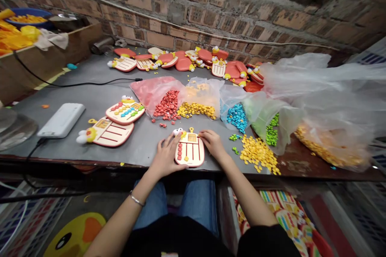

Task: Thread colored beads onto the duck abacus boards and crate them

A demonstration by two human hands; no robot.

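Note:
In front of me lies a cream toy bead board (197, 161) with a red rim, slots and a duck-like head with bulging eyes. My left hand (164, 157) grips its left side, thumb along the lower edge and fingers over the upper left. Several red beads (180, 151) fill the left slot, and one yellow bead (186, 158) sits low in the slot beside it. My right hand (213, 143) is pinched at the board's upper right corner; whatever is between its fingertips is too small to make out. Loose yellow pieces (259, 153) lie to its right.
Bags of red beads (167, 104), yellow beads (196, 109), blue beads (237, 116) and green beads (272, 128) lie open beyond the board. A beaded board (125, 111) overlaps another board (111, 133) at left, near a white power bank (62, 120). More boards (183, 63) line the wall.

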